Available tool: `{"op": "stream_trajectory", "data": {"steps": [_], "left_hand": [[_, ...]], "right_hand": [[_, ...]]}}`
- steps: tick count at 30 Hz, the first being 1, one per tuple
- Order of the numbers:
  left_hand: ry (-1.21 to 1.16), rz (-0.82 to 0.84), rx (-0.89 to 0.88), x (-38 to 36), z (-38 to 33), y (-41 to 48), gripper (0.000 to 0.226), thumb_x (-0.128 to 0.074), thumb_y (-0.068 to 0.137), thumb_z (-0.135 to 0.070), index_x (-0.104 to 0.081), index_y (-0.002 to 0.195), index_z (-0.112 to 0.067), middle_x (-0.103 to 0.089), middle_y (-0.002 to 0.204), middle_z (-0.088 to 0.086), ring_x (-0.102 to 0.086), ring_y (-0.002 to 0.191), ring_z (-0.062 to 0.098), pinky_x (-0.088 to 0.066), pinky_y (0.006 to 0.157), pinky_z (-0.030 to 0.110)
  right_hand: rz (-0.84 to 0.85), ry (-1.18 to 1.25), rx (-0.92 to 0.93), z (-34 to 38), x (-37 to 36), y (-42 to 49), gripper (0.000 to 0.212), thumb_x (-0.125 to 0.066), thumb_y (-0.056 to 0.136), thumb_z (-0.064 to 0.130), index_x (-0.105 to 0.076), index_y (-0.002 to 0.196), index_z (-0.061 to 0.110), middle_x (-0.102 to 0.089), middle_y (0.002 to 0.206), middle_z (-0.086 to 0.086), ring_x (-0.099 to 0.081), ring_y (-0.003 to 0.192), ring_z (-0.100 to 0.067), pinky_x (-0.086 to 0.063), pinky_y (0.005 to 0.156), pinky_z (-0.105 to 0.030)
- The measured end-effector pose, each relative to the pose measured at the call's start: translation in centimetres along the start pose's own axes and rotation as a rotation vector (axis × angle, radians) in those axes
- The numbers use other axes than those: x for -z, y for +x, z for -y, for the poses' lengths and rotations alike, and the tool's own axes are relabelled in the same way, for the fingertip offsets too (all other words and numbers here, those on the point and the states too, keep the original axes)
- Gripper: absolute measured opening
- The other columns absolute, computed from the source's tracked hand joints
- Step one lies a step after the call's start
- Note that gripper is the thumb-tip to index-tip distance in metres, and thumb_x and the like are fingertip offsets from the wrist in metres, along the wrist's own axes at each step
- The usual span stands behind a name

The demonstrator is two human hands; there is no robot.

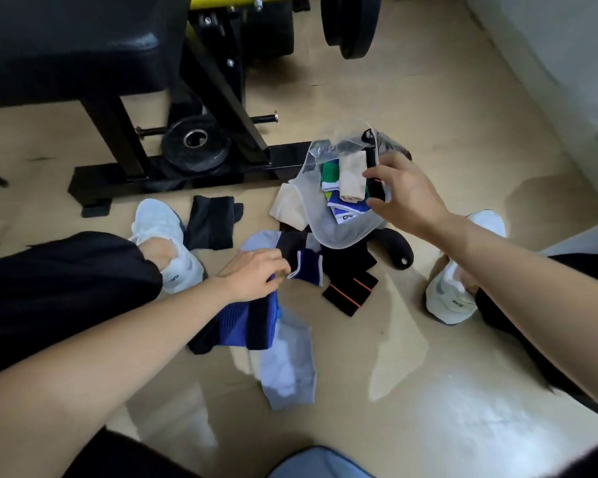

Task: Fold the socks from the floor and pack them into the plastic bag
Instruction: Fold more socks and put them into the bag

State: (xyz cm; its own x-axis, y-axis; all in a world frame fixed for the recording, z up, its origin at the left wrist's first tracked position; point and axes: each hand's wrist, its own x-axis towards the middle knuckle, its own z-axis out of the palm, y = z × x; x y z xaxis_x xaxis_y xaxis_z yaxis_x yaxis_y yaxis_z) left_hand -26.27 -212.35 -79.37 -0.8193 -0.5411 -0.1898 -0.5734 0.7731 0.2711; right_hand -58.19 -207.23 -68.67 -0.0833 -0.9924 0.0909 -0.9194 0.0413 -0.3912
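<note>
The left hand [252,276] has its grip pinched on a navy white-trimmed sock [308,267] in the loose pile on the floor [428,98]. The right hand [408,194] has its grip clamped on the rim of the part-filled plastic bag [342,232]. Lifting may drag overlapping socks, or the limp bag may sag shut. The bench frame [173,181] crowds behind it, and open floor lies nearer.

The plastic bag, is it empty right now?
No, folded socks in green, beige and blue-white sit inside the plastic bag, which the right hand holds by its rim.
</note>
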Motion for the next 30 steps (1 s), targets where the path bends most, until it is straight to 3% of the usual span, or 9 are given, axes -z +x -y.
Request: {"op": "stream_trajectory", "data": {"steps": [3,6,11,16,18,20,22,27,30], "left_hand": [[0.113,0.363,-0.025,-3.3,0.2,-0.4,0.054,-0.06,0.091,-0.016,-0.05,0.143,-0.028,-0.04,0.149,-0.004,-0.039,0.133,0.021,-0.047,0.095,0.038],[0.328,0.511,-0.038,-4.6,0.3,-0.1,0.058,-0.061,0.088,-0.013,-0.05,0.143,-0.028,-0.026,0.161,-0.001,-0.023,0.144,0.028,-0.036,0.104,0.041],[0.54,0.416,-0.106,-4.3,1.5,0.7,0.034,-0.069,0.088,-0.041,-0.063,0.12,-0.03,-0.055,0.13,-0.004,-0.041,0.127,0.025,-0.032,0.102,0.037],[0.11,0.357,0.042,-3.1,2.8,0.8,0.009,-0.069,0.087,-0.022,-0.061,0.089,-0.027,-0.064,0.09,-0.01,-0.06,0.094,0.021,-0.046,0.083,0.037],[0.043,0.419,0.1,-2.5,3.0,0.4,0.015,-0.069,0.09,-0.024,-0.062,0.101,-0.03,-0.064,0.098,-0.008,-0.06,0.098,0.023,-0.049,0.082,0.038],[0.202,0.485,0.076,-2.1,3.4,0.0,0.044,-0.072,0.09,-0.035,-0.055,0.13,-0.031,-0.057,0.121,-0.003,-0.055,0.113,0.026,-0.046,0.089,0.038],[0.325,0.525,0.095,-2.2,3.9,-0.7,0.06,-0.074,0.087,-0.037,-0.048,0.14,-0.029,-0.053,0.129,0.002,-0.053,0.119,0.029,-0.046,0.091,0.04],[0.164,0.435,0.138,-2.6,4.0,-0.9,0.013,-0.07,0.09,-0.034,-0.067,0.101,-0.027,-0.065,0.106,-0.002,-0.059,0.105,0.024,-0.048,0.086,0.038],[-0.124,0.461,0.143,-1.5,3.0,-0.3,0.007,-0.071,0.091,-0.033,-0.064,0.092,-0.032,-0.064,0.1,-0.004,-0.06,0.095,0.021,-0.05,0.085,0.038]], "right_hand": [[-0.193,-0.134,0.062,0.7,-0.5,-0.8,0.041,-0.073,0.078,0.018,-0.066,0.118,0.014,-0.051,0.133,-0.014,-0.048,0.114,-0.04,-0.041,0.09,-0.045],[-0.303,-0.17,0.208,2.7,-1.5,-2.1,0.027,-0.069,0.08,0.02,-0.068,0.107,0.014,-0.055,0.13,-0.009,-0.047,0.114,-0.037,-0.035,0.085,-0.041],[-0.042,0.054,0.347,5.3,-5.5,-4.2,0.014,-0.072,0.082,0.022,-0.071,0.094,0.014,-0.065,0.099,-0.002,-0.056,0.088,-0.027,-0.048,0.076,-0.038],[0.346,0.154,0.13,5.8,-8.7,-6.2,0.029,-0.075,0.082,0.034,-0.07,0.108,0.02,-0.067,0.102,0.003,-0.062,0.085,-0.016,-0.045,0.072,-0.026],[0.441,0.198,0.049,5.7,-9.3,-6.6,0.033,-0.076,0.082,0.036,-0.069,0.111,0.021,-0.068,0.104,0.006,-0.06,0.082,-0.009,-0.043,0.074,-0.021],[0.52,0.237,-0.014,5.5,-9.6,-6.8,0.033,-0.076,0.083,0.035,-0.068,0.111,0.021,-0.067,0.103,0.007,-0.059,0.083,-0.007,-0.044,0.076,-0.02],[0.566,0.269,-0.054,5.4,-9.7,-7.0,0.029,-0.076,0.082,0.033,-0.069,0.109,0.023,-0.067,0.1,0.007,-0.061,0.085,-0.009,-0.051,0.079,-0.024],[0.605,0.283,-0.103,5.4,-10.3,-7.5,0.029,-0.078,0.08,0.035,-0.068,0.106,0.026,-0.068,0.103,0.006,-0.063,0.089,-0.011,-0.055,0.084,-0.03],[0.611,0.322,-0.138,5.9,-10.9,-7.4,0.035,-0.079,0.078,0.035,-0.066,0.109,0.025,-0.065,0.104,0.006,-0.063,0.089,-0.014,-0.054,0.086,-0.03]]}}
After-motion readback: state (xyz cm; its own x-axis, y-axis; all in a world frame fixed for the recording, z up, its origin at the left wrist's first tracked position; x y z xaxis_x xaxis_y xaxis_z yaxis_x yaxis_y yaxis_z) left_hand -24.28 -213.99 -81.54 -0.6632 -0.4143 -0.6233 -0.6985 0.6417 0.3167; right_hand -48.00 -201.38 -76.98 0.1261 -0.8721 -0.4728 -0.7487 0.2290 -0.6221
